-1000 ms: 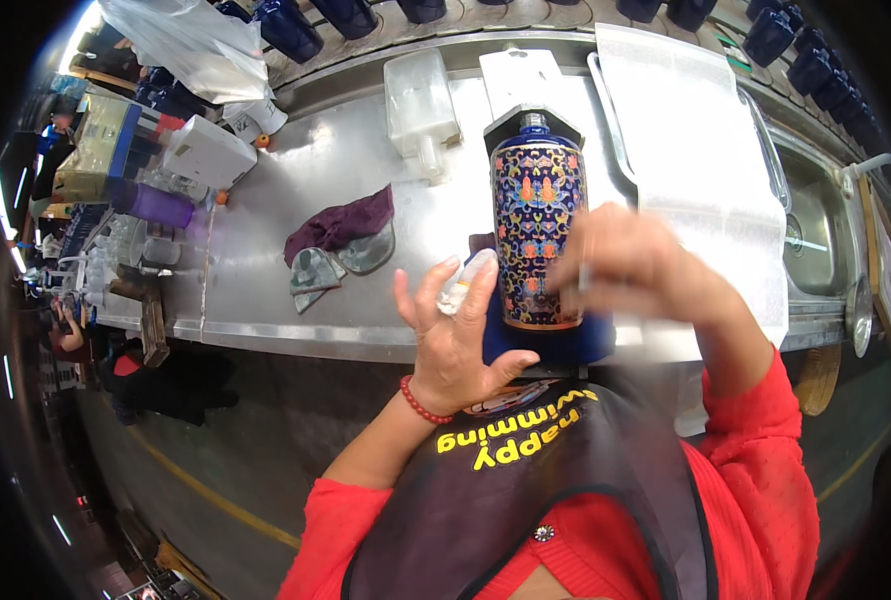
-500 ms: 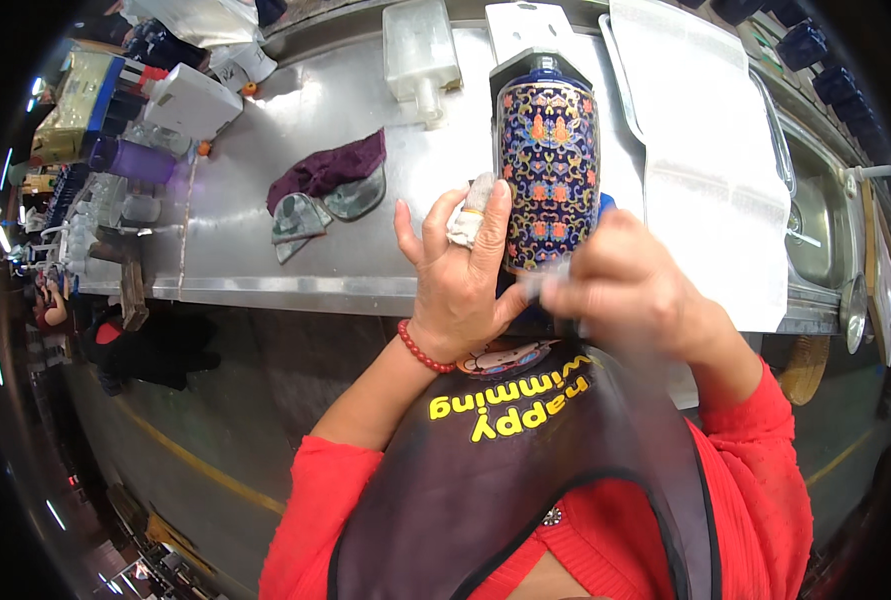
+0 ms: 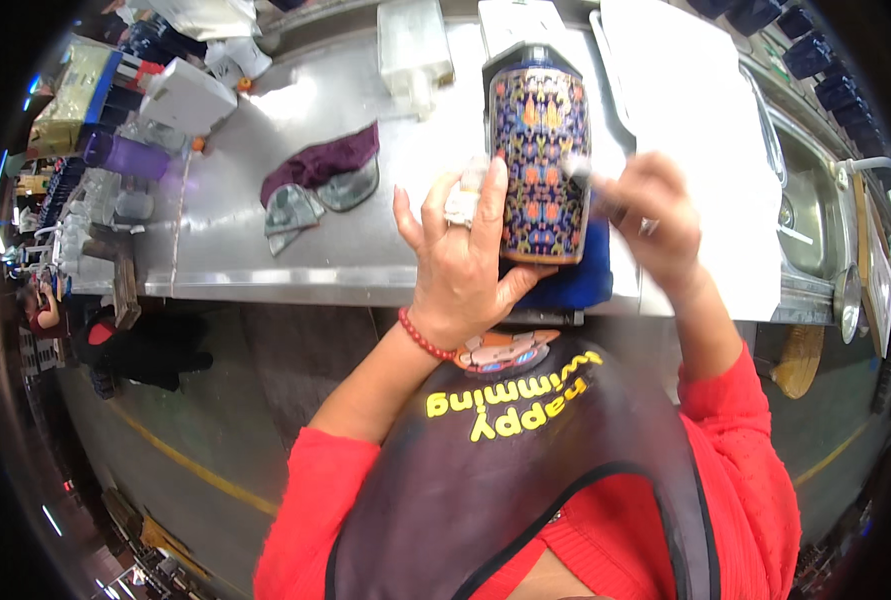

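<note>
A dark blue bottle (image 3: pixel 537 185) with a colourful floral pattern lies on its back, neck pointing away, over a blue pad (image 3: pixel 583 275). My left hand (image 3: pixel 460 250) holds its left side, the index finger along the edge and the thumb at its base. One finger of that hand is wrapped in whitish material, and a red bead bracelet circles the wrist. At the bottle's right side my right hand (image 3: pixel 655 215), smeared by motion, grips a small brush-like tool (image 3: pixel 577 167) with a pale tip over the pattern.
Left on the metal bench (image 3: pixel 335 240) lie a purple cloth (image 3: pixel 330 160) and greyish pieces. A clear empty bottle (image 3: pixel 413 55) lies at the back. White sheeting (image 3: pixel 690 120) covers the right side, beside a sink (image 3: pixel 810 200). Purple and clear containers (image 3: pixel 125 155) crowd the far left.
My right hand has moved from the bottle's base up and outward to its right side with the brush-like tool. The left hand stays at the bottle's left side.
</note>
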Action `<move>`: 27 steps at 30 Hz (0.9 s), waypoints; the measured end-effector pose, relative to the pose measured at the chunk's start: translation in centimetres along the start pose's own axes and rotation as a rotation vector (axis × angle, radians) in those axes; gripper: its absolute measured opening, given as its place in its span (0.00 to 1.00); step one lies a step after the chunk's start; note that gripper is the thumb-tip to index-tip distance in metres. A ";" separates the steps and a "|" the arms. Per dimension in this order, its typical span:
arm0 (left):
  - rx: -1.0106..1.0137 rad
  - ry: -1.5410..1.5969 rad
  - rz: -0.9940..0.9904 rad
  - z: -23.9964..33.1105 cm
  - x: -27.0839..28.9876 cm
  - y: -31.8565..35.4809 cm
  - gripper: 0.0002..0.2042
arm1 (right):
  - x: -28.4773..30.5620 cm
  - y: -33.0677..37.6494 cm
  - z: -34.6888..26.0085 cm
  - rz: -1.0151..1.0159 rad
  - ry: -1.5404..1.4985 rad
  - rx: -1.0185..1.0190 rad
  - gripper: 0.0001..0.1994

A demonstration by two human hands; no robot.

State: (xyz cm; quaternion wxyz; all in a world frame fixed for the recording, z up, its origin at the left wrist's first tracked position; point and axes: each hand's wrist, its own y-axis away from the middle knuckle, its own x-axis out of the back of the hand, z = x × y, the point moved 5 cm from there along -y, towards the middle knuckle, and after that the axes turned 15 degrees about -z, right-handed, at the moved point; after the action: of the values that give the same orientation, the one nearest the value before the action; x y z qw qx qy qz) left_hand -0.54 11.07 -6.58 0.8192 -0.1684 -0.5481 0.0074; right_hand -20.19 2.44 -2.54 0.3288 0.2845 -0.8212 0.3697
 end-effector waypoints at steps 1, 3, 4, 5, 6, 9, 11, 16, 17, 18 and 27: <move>0.000 -0.031 0.005 0.0 0.2 -0.2 0.51 | -0.3 -0.4 -1.1 -0.071 0.006 0.207 0.18; -0.023 -0.055 -0.002 0.1 0.4 -0.4 0.50 | -0.6 -1.3 -3.0 -0.390 -0.190 0.391 0.13; -0.035 -0.039 0.018 0.2 0.6 -0.4 0.50 | -0.1 -2.5 -2.9 -0.433 -0.290 0.373 0.10; -0.049 -0.062 0.042 0.4 0.6 -0.4 0.50 | 0.0 -3.7 -1.1 -0.434 -0.510 0.045 0.09; -0.033 -0.045 0.026 0.2 0.5 -0.4 0.49 | 0.1 -4.7 0.8 -0.379 -0.744 -0.235 0.08; -0.028 -0.045 0.008 0.1 0.1 -0.1 0.49 | 2.4 -7.0 -0.3 0.068 0.054 0.141 0.08; -0.026 -0.014 -0.014 -0.3 -0.1 0.1 0.49 | 1.2 -6.1 -3.4 -0.148 0.214 0.486 0.08; -0.032 0.040 -0.036 -0.4 0.0 0.0 0.49 | 1.6 -8.0 2.5 0.045 -0.521 -0.121 0.10; -0.009 0.060 -0.045 -0.3 0.2 0.0 0.49 | 1.8 -7.9 0.7 -0.017 -0.066 0.103 0.12; -0.008 0.053 -0.039 -0.1 0.5 0.1 0.49 | 1.4 -7.5 -1.0 -0.053 0.397 0.292 0.13; -0.003 -0.030 -0.035 0.1 0.4 0.1 0.49 | 1.9 -8.8 -1.7 -0.103 0.298 0.336 0.10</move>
State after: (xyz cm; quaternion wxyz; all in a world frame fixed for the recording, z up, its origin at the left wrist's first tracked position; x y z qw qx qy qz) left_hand -0.42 11.21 -6.24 0.8107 -0.1600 -0.5631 -0.0053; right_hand -14.60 -1.64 3.47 0.4127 0.3193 -0.6748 0.5219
